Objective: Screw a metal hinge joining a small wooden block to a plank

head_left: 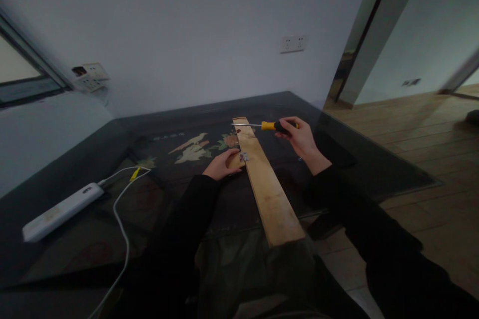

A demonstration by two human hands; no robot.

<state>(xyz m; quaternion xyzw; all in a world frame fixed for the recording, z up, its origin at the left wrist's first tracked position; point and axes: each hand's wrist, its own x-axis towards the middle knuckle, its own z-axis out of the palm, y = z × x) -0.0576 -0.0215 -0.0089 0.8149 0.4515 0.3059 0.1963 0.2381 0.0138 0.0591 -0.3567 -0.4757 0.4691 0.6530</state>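
Note:
A long wooden plank (271, 194) lies on the dark table (175, 209), its near end reaching over the edge toward my lap. Against its left side is a small wooden piece (234, 162), gripped by my left hand (220, 165) between thumb and fingers. A small metal hinge (244, 156) sits where the two pieces meet. My right hand (302, 140) is closed around the handle of a yellow and black screwdriver (268, 125). The shaft points left across the plank's far end; whether the tip touches the wood, I cannot tell.
On the left of the table rests a white power strip (63, 212) with a white cable (121, 229) curving toward me. The white wall (209, 35) with a socket (294, 44) stands behind. Wooden floor (407, 134) lies to the right.

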